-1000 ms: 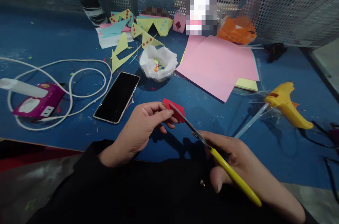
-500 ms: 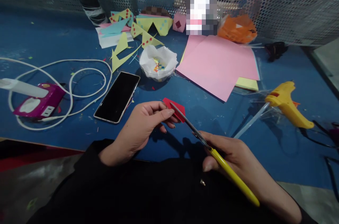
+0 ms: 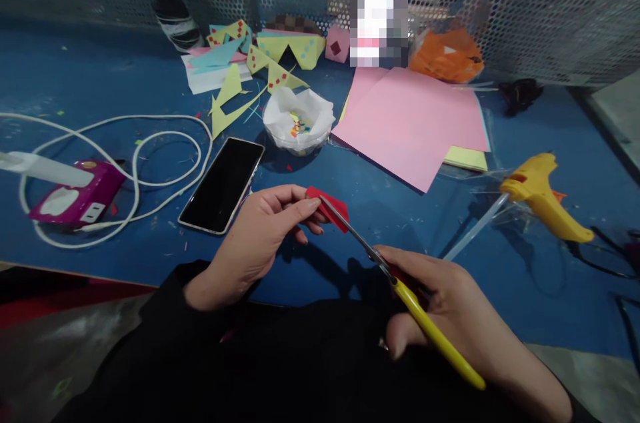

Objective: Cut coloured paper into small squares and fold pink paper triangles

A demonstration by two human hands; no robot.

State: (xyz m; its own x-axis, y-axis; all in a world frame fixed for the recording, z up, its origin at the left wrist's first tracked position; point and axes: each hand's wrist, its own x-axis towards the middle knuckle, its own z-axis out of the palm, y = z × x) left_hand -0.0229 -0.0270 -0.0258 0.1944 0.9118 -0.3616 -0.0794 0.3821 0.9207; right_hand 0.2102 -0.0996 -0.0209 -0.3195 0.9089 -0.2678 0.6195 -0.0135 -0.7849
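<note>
My left hand (image 3: 255, 243) pinches a small piece of red paper (image 3: 331, 209) just above the blue table (image 3: 100, 76). My right hand (image 3: 450, 309) grips yellow-handled scissors (image 3: 425, 329), and their metal blades reach up-left into the red paper. Both hands are closed round what they hold, near the table's front edge. A black phone (image 3: 223, 184) lies face up just left of my left hand. A white paper-lined bowl (image 3: 299, 119) with tiny coloured bits stands behind the red paper.
Pink sheets (image 3: 410, 119) over a yellow one lie at centre right. A yellow glue gun (image 3: 543, 204) rests at right. A white cable (image 3: 135, 163) loops by a magenta power block (image 3: 75, 193) at left. Folded yellow paper shapes (image 3: 270, 56) and orange material (image 3: 445, 56) sit by the mesh wall.
The scissors and my right hand have shifted slightly; the thumb has moved on the handle. My left hand has turned the red paper a little. The view has drifted slightly.
</note>
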